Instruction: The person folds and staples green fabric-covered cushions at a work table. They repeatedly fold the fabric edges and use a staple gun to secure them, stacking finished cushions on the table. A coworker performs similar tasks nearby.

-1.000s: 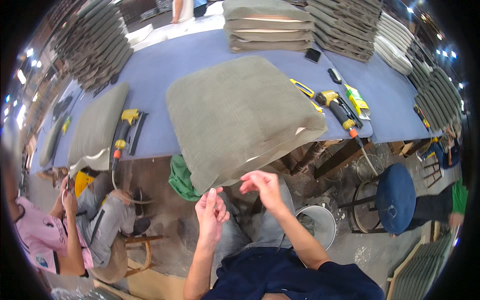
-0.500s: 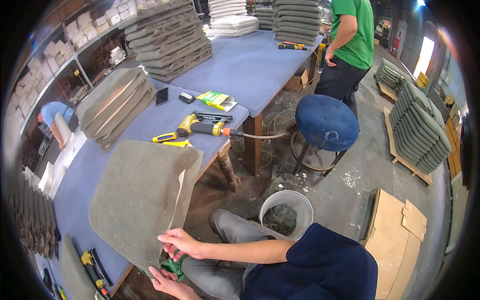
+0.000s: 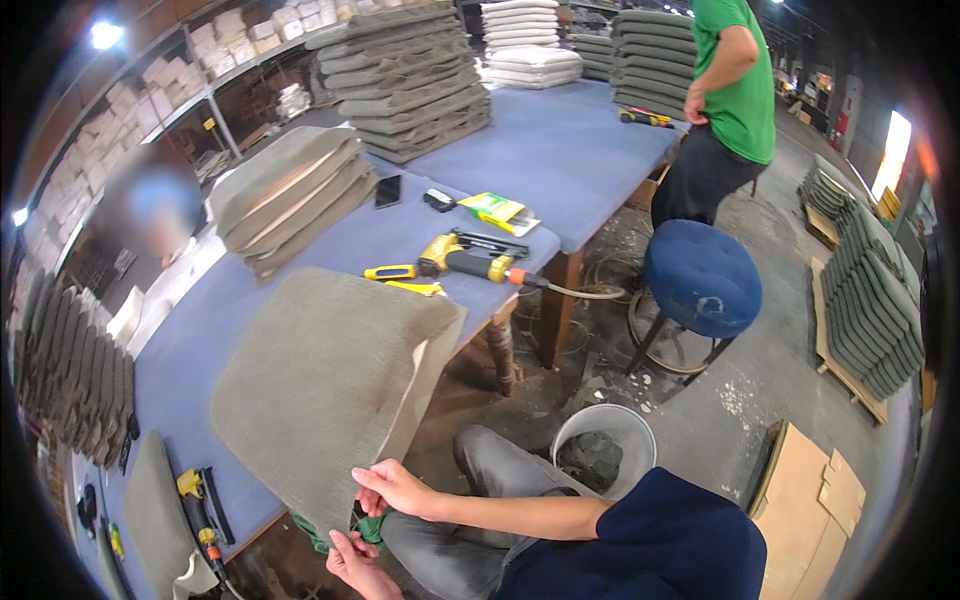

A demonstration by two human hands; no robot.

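Observation:
A grey-green fabric-covered seat cushion (image 3: 320, 380) lies on the blue tabletop, its near corner over the table edge toward my lap. My right hand (image 3: 395, 488) pinches the fabric edge of the cushion cover on the side facing me. Just below it, my left hand (image 3: 358, 565) has thumb and fingers closed on the cover at the near corner. The cover's pale inner side shows along the right edge. Under the corner, a green cloth (image 3: 370, 528) lies between the hands, partly hidden.
Beyond the cushion are a yellow-black air stapler (image 3: 470, 260), a yellow utility knife (image 3: 390, 272), a phone (image 3: 388, 191) and stacked cushions (image 3: 405, 85). Another stapler (image 3: 203, 510) lies at lower left. A blue stool (image 3: 703, 280) and a bin of scraps (image 3: 640, 455) stand right. Two other people are nearby.
The view has swung so that the scene sits further right. Both hands stay at the cushion's near corner, still pinching the cover. The person in green leans slightly differently.

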